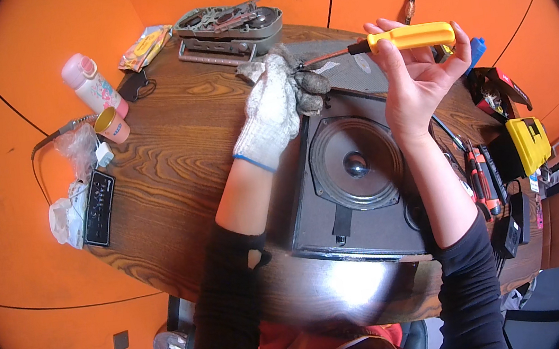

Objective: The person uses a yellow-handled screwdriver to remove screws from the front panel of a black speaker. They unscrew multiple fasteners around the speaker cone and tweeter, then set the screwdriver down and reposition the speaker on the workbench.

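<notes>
My left hand [270, 106], in a white work glove with dirty grey fingers, is closed above the far left corner of the speaker cabinet [307, 230]. What its curled fingers hold cannot be made out. A screwdriver [413, 37] with a yellow handle points left, its shaft tip at those gloved fingers. My bare right hand [415, 84] grips the handle between thumb and fingers, palm turned up. Below and between my arms, the cabinet lies on its back with its round speaker cone [356, 163] facing up.
A grey perforated panel [351, 76] and an opened grey device [231, 35] lie at the back. On the left are a pink bottle [92, 84], a paper cup [111, 125] and a black panel [99, 209]. Red-and-black pliers [481, 181] and a yellow case [529, 146] stand right.
</notes>
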A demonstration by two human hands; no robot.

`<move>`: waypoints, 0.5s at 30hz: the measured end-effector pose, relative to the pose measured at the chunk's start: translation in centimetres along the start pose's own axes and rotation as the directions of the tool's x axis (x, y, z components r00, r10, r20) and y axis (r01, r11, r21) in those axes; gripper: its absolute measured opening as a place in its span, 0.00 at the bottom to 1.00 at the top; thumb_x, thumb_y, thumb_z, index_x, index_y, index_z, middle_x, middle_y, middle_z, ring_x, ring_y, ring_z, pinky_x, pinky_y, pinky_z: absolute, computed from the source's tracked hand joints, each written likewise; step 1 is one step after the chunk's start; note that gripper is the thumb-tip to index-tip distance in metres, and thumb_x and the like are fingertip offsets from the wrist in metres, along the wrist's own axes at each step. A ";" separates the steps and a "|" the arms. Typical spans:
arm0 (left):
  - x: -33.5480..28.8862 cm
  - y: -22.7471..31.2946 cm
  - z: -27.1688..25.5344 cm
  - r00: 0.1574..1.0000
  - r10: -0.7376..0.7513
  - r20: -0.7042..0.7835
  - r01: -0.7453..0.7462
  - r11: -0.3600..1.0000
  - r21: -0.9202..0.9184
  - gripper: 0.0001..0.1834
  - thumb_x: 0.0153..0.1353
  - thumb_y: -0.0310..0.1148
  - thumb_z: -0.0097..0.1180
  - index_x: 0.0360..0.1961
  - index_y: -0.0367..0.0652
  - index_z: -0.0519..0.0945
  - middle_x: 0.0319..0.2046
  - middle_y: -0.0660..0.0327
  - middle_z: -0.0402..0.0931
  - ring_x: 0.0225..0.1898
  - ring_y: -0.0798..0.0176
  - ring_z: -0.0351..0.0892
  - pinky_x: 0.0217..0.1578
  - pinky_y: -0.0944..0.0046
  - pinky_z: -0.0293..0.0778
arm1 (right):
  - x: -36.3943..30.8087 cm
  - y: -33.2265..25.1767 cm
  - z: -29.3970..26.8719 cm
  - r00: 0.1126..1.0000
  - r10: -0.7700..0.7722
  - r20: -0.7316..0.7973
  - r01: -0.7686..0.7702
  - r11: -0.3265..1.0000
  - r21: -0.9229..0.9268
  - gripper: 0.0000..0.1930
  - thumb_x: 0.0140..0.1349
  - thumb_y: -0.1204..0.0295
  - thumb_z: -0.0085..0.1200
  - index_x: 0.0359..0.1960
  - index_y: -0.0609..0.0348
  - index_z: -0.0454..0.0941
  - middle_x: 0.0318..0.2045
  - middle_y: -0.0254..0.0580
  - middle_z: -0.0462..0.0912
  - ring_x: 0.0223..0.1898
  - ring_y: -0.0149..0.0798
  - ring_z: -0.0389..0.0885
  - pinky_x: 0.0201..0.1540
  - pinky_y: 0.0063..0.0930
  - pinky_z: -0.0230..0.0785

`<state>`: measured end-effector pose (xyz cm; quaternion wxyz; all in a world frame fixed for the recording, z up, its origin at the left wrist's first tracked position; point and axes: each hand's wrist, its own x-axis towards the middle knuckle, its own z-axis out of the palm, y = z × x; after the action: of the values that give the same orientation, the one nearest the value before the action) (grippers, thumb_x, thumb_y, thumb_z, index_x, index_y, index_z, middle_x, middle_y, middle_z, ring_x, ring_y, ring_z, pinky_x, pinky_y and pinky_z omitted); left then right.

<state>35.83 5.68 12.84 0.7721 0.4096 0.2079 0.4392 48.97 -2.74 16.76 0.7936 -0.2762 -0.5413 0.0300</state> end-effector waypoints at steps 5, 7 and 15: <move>0.3 2.0 0.2 0.989 0.032 -0.144 -0.046 0.994 -0.097 0.30 0.70 0.57 0.39 0.49 0.38 0.74 0.29 0.54 0.79 0.20 0.63 0.75 0.17 0.68 0.68 | 0.4 -0.3 0.2 0.996 0.058 -0.070 -0.054 0.997 0.057 0.41 0.59 0.86 0.56 0.64 0.40 0.43 0.45 0.58 0.77 0.47 0.48 0.82 0.51 0.44 0.78; -0.7 3.1 1.6 0.906 0.208 -0.368 -0.265 0.958 -0.111 0.28 0.68 0.55 0.43 0.46 0.37 0.75 0.28 0.55 0.76 0.21 0.65 0.72 0.22 0.69 0.69 | 1.2 -0.7 -0.5 0.993 0.068 -0.097 -0.062 0.996 0.064 0.40 0.60 0.85 0.56 0.64 0.39 0.43 0.45 0.58 0.77 0.45 0.47 0.82 0.49 0.40 0.79; -11.8 2.3 6.7 0.687 0.485 0.541 -0.647 0.747 0.152 0.18 0.69 0.45 0.43 0.45 0.42 0.76 0.34 0.60 0.77 0.30 0.68 0.69 0.27 0.68 0.67 | 6.9 -6.7 -8.4 0.987 -0.124 -0.105 0.082 0.938 -0.336 0.37 0.61 0.83 0.56 0.61 0.50 0.40 0.48 0.69 0.76 0.51 0.55 0.80 0.51 0.53 0.79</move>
<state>32.96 -6.64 18.14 0.5409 0.6706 -0.0531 0.5049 57.51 -9.46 23.51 0.7688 -0.3779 -0.5017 -0.1203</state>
